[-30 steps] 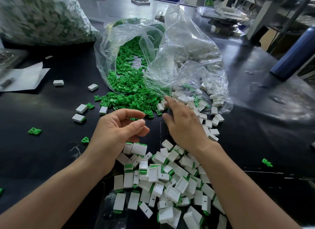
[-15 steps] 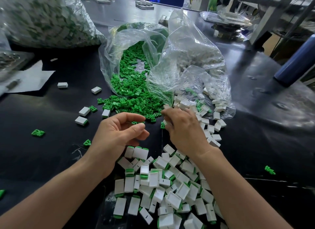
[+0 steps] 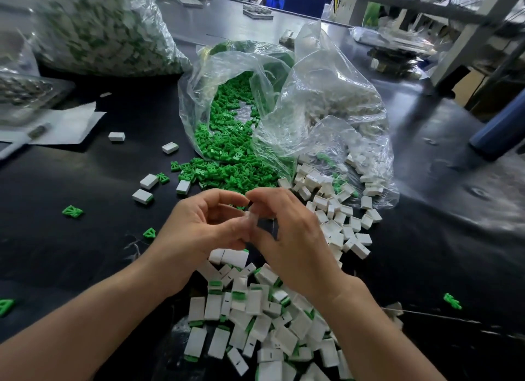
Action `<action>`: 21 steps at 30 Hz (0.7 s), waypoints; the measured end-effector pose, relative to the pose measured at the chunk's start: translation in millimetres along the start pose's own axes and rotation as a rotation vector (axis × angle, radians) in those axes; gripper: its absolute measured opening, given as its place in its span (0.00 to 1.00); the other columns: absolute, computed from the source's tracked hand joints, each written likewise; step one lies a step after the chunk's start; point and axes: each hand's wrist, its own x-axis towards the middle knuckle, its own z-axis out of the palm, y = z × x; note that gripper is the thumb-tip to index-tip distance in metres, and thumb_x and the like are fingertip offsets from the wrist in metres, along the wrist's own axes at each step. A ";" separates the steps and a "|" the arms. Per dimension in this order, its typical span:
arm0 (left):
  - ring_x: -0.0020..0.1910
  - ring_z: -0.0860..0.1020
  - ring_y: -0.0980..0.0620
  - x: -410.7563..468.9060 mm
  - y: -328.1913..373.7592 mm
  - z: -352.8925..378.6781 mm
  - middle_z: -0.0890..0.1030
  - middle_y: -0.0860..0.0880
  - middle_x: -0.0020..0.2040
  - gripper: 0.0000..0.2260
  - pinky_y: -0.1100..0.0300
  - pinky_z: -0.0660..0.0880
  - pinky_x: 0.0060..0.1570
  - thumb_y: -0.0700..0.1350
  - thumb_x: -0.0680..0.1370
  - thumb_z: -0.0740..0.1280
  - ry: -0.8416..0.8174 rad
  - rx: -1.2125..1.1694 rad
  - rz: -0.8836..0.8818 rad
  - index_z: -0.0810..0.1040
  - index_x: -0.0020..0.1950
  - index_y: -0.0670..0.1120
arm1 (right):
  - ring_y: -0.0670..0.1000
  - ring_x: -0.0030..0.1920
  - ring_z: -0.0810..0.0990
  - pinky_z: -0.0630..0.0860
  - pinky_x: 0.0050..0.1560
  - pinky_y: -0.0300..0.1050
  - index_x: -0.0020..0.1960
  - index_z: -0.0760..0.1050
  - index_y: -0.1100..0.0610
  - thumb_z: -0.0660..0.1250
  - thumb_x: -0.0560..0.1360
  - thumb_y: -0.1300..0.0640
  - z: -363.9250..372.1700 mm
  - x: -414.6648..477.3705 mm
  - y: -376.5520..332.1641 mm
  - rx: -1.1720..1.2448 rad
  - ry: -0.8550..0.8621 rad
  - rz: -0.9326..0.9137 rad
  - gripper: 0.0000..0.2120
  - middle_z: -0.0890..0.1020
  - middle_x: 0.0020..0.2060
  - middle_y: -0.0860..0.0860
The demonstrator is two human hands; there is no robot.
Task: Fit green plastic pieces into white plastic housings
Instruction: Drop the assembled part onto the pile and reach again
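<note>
My left hand [image 3: 204, 227] and my right hand [image 3: 292, 238] meet fingertip to fingertip above the black table. Together they pinch a small white housing [image 3: 251, 219], blurred and mostly covered by fingers. Any green piece between the fingers is hidden. Loose green pieces [image 3: 227, 176] spill from an open clear bag [image 3: 199, 102] just beyond the hands. Empty white housings [image 3: 338, 221] spill from a second clear bag [image 3: 335, 96] to the right. A heap of housings with green inserts [image 3: 250, 312] lies under my wrists.
A big full bag [image 3: 99, 25] and a white sheet [image 3: 68, 125] sit at the far left. Stray housings [image 3: 116, 136] and stray green pieces [image 3: 72, 211] dot the black table [image 3: 85, 253]. A blue cylinder [image 3: 505, 128] lies at the right edge, with shelving behind.
My right hand drew back from the white housings and closed in on my left hand. Both hands now meet at the fingertips. The camera has tilted slightly down.
</note>
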 end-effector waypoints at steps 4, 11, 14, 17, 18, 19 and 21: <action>0.31 0.80 0.52 -0.5 1.2 0.0 0.82 0.42 0.36 0.12 0.64 0.77 0.31 0.37 0.64 0.72 0.044 0.056 0.009 0.79 0.47 0.41 | 0.48 0.46 0.78 0.75 0.48 0.40 0.56 0.76 0.62 0.73 0.67 0.62 -0.3 -0.3 -0.7 0.054 -0.065 0.001 0.19 0.79 0.46 0.52; 0.33 0.80 0.52 0.3 2.3 1.5 0.82 0.47 0.33 0.09 0.65 0.77 0.32 0.28 0.68 0.70 0.109 0.087 0.020 0.80 0.41 0.42 | 0.48 0.50 0.77 0.69 0.55 0.37 0.57 0.78 0.57 0.67 0.74 0.58 -13.8 4.1 28.5 -0.152 0.008 0.267 0.11 0.80 0.51 0.50; 0.34 0.80 0.52 1.3 2.1 2.6 0.82 0.47 0.33 0.10 0.65 0.77 0.32 0.28 0.68 0.70 0.102 0.085 0.022 0.80 0.41 0.42 | 0.51 0.56 0.73 0.62 0.55 0.38 0.60 0.77 0.55 0.63 0.77 0.57 -12.2 7.5 42.2 -0.308 -0.025 0.318 0.13 0.78 0.55 0.51; 0.33 0.80 0.52 1.2 1.4 2.3 0.82 0.47 0.33 0.10 0.66 0.77 0.32 0.28 0.68 0.70 0.097 0.095 0.026 0.80 0.39 0.43 | 0.52 0.58 0.71 0.62 0.58 0.43 0.62 0.75 0.53 0.61 0.78 0.58 -5.5 11.4 43.5 -0.355 -0.111 0.262 0.14 0.77 0.57 0.51; 0.33 0.79 0.52 1.0 1.4 2.3 0.82 0.47 0.33 0.10 0.66 0.76 0.32 0.28 0.68 0.71 0.094 0.096 0.030 0.81 0.39 0.43 | 0.53 0.57 0.71 0.64 0.59 0.46 0.61 0.76 0.52 0.60 0.78 0.58 -3.4 11.8 43.0 -0.380 -0.149 0.223 0.13 0.77 0.56 0.51; 0.33 0.79 0.52 1.0 1.7 2.2 0.82 0.46 0.33 0.10 0.66 0.76 0.32 0.29 0.68 0.71 0.091 0.096 0.034 0.81 0.38 0.44 | 0.53 0.57 0.71 0.66 0.59 0.49 0.60 0.77 0.52 0.60 0.78 0.59 -2.2 11.9 42.4 -0.406 -0.180 0.193 0.13 0.77 0.55 0.51; 0.33 0.79 0.53 1.0 2.3 1.6 0.82 0.46 0.34 0.11 0.66 0.77 0.33 0.29 0.68 0.71 0.085 0.096 0.039 0.81 0.37 0.45 | 0.53 0.55 0.72 0.66 0.58 0.48 0.56 0.78 0.54 0.62 0.77 0.58 -2.8 11.2 40.8 -0.416 -0.195 0.195 0.10 0.77 0.52 0.51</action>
